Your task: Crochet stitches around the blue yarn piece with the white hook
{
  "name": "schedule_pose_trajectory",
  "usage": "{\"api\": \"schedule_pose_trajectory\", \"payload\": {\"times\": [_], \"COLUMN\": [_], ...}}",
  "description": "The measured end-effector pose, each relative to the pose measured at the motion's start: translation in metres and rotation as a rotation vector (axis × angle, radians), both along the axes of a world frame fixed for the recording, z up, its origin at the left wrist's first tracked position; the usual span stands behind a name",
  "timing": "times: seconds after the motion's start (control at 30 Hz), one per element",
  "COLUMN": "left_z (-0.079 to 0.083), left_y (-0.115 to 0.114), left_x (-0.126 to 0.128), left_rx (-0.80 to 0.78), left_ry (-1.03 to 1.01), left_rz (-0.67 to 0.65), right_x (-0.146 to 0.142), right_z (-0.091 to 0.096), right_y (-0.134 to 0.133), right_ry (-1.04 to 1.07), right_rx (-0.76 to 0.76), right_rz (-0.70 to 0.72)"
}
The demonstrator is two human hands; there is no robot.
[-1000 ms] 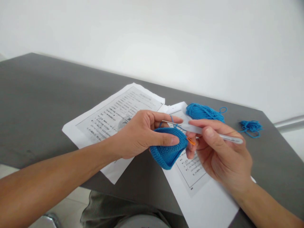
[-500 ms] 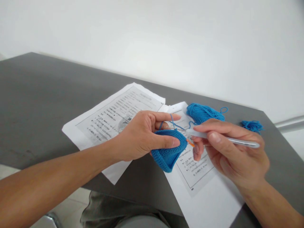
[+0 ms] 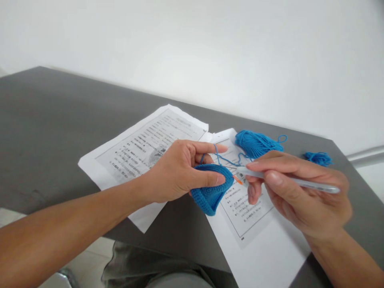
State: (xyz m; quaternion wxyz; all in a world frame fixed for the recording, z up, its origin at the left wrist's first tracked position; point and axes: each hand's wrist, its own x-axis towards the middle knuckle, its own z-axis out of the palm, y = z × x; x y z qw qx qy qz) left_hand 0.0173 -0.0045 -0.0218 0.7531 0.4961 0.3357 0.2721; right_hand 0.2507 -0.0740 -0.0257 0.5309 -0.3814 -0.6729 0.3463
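My left hand (image 3: 177,170) pinches a blue crocheted piece (image 3: 210,192) between thumb and fingers, with a strand of blue yarn looped over the forefinger. My right hand (image 3: 297,192) is closed around a crochet hook (image 3: 300,182) with a pale translucent handle; its metal tip points left at the rim of the piece. A small orange stitch marker (image 3: 237,180) hangs on that rim, next to the hook's tip. The yarn strand runs back to a blue skein (image 3: 258,143) lying just behind my right hand.
Two printed sheets lie on the grey table (image 3: 45,132): one (image 3: 141,148) under my left hand, the other (image 3: 255,232) under my right. A small tangle of blue yarn (image 3: 319,158) sits at the far right. A white wall stands behind the table.
My right hand has drawn the hook back to the right, out of the piece's rim, pulling yarn with it. My left hand keeps its grip on the piece, which has dropped slightly.
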Motion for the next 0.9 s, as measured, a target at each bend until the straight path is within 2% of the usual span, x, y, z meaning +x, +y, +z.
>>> {"api": "schedule_pose_trajectory", "payload": {"times": [0.5,0.73,0.9], "left_z": [-0.0013,-0.001,-0.0001], "left_y": [-0.0002,0.0015,-0.0007], "left_x": [-0.0009,-0.0002,0.0013], "left_rx": [-0.008,0.013,0.028], "left_ry": [-0.01,0.006,0.033], "left_rz": [0.004,0.027,0.069], "right_x": [0.006,0.0022,-0.0006], "right_z": [-0.0006,0.0018,0.004], "right_y": [-0.0017,-0.0029,0.0002], "right_ry": [-0.006,-0.055,-0.119], "right_rx": [-0.003,0.047,0.159], "right_rz": [0.015,-0.021,-0.031]}}
